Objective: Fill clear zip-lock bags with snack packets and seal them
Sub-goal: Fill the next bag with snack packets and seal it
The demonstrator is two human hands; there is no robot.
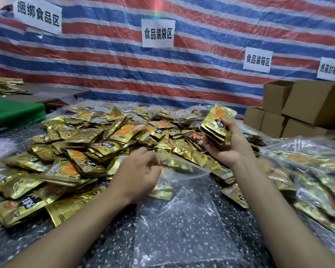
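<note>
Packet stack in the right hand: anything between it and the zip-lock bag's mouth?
Nothing visible does. The right hand holds the stack up beyond the mouth of the bag, open air between. The left hand pinches the rim at the mouth's left end, clear of the path. How wide the mouth gapes is unclear.

Ahead of you hangs a red, white and blue striped tarp (201,60) bearing four paper signs (158,33); cardboard boxes (307,109) stack at your right, on a speckled table (17,238).

Gold packets (89,149); red-white-blue striped tarp (201,60); dark white-speckled table (182,229); brown boxes (313,105); green cloth (12,113).
</note>
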